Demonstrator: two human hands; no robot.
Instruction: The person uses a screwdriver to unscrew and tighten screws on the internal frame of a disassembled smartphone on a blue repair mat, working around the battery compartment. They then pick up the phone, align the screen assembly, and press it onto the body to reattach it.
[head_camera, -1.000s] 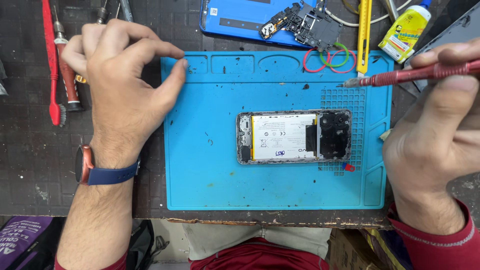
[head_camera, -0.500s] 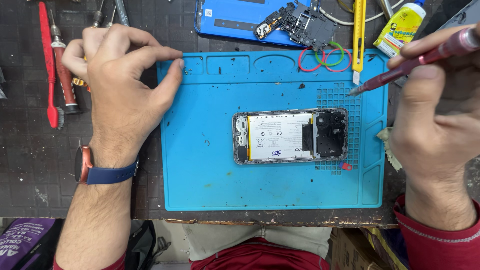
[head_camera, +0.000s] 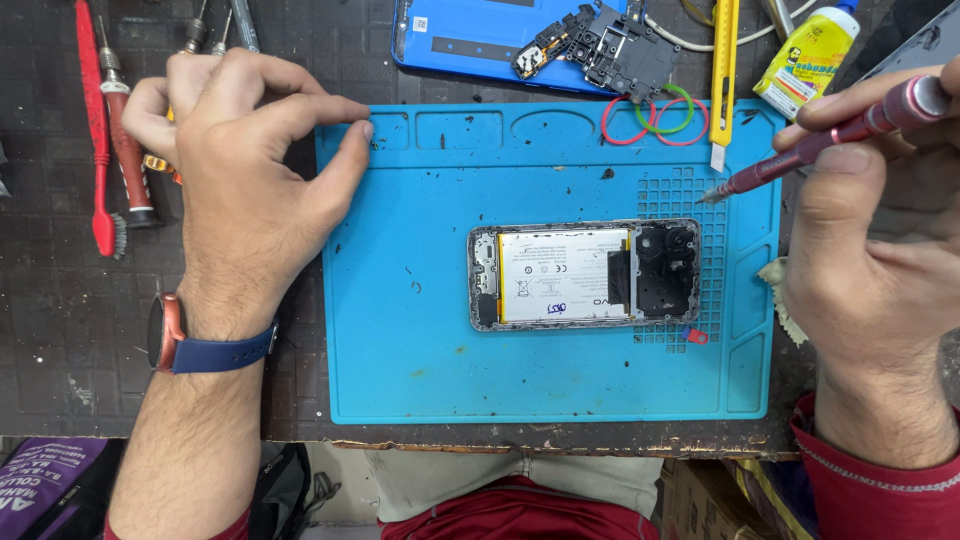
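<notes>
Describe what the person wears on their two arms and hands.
Both hands are bare, no gloves. The left hand has a wristwatch on its wrist, with a reddish case and a dark blue strap. The right hand shows a red sleeve cuff with a thin, pale stitched line. No rings are visible.

The left hand (head_camera: 245, 175) lies palm down, knuckles raised, its forefinger and thumb stretched to the right with their tips close together. A banded wrist and a bare forearm run down to the lower edge. The right hand (head_camera: 880, 240) is curled in a pen-like grip, thumb up and leftward, above a red-cuffed wrist.
</notes>
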